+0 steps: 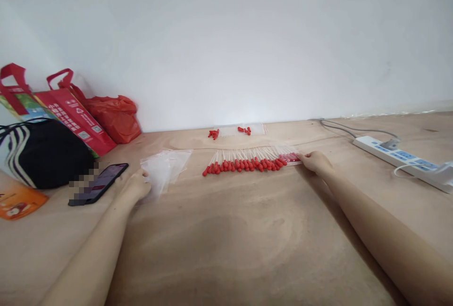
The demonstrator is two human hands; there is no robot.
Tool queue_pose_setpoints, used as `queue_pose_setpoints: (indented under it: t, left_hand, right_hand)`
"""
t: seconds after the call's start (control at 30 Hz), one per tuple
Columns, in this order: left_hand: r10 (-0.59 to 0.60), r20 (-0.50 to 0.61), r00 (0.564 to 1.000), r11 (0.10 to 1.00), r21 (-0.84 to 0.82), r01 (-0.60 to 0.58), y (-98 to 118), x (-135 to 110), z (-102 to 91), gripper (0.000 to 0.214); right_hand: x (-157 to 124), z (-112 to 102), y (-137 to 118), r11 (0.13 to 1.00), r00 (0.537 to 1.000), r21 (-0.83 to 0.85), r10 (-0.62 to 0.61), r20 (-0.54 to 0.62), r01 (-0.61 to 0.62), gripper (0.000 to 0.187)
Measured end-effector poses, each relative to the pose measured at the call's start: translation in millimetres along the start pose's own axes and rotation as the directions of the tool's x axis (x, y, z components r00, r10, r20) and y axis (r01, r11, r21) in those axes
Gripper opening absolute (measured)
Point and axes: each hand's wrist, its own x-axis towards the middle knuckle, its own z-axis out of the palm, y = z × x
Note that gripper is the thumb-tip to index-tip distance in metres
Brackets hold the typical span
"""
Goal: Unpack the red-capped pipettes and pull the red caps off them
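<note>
While right hand (316,161) pinches clear bag (290,157), left hand's grip (136,186) unclear (fingertips (145,174) blurred against bag pile (166,166)).

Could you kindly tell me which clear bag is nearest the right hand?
The clear bag at the right end of the red row, touching the right hand; the bag pile is by the left hand, another bag near the wall.

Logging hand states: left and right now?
Left hand: fingers curled at the clear bags; grip can't be told.
Right hand: fingers closed on the edge of the filled bag.
</note>
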Motion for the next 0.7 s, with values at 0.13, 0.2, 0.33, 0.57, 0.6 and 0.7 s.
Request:
queue_pose_setpoints:
  t: [0.13, 0.2, 0.33, 0.57, 0.6, 0.7]
  left_hand:
    - [-0.039, 0.022, 0.999, 0.975, 0.220, 0.033, 17, -6, -0.6, 0.038]
    - [0.004, 0.091, 0.996, 0.973, 0.231, -0.025, 24, -5, 4.8, 0.047]
    - [0.036, 0.224, 0.974, 0.973, 0.215, -0.086, 23, 2, 24.1, 0.056]
    - [0.050, 0.383, 0.922, 0.970, 0.203, -0.137, 11, 10, 31.6, 0.058]
    - [0.050, 0.389, 0.920, 0.970, 0.201, -0.138, 11, 11, 30.7, 0.059]
    - [0.054, 0.402, 0.914, 0.972, 0.190, -0.141, 11, 10, 28.2, 0.058]
  right_hand:
    - [4, -1, 8, 0.998, 0.998, 0.068, -0.007, -0.057, 0.011, 0.035]
    - [4, -1, 12, 0.992, 0.991, 0.125, -0.001, -0.132, 0.018, 0.033]
    - [2, -5, 15, 0.968, 0.955, 0.248, 0.052, -0.292, 0.023, 0.032]
    - [-22, -25, -10, 0.757, 0.896, 0.522, -0.187, -0.404, 0.393, 0.035]
    - [-31, -26, -17, 0.680, 0.896, 0.589, -0.270, -0.354, 0.438, 0.037]
    - [-63, -25, -37, 0.531, 0.841, 0.746, -0.536, -0.072, 0.402, 0.038]
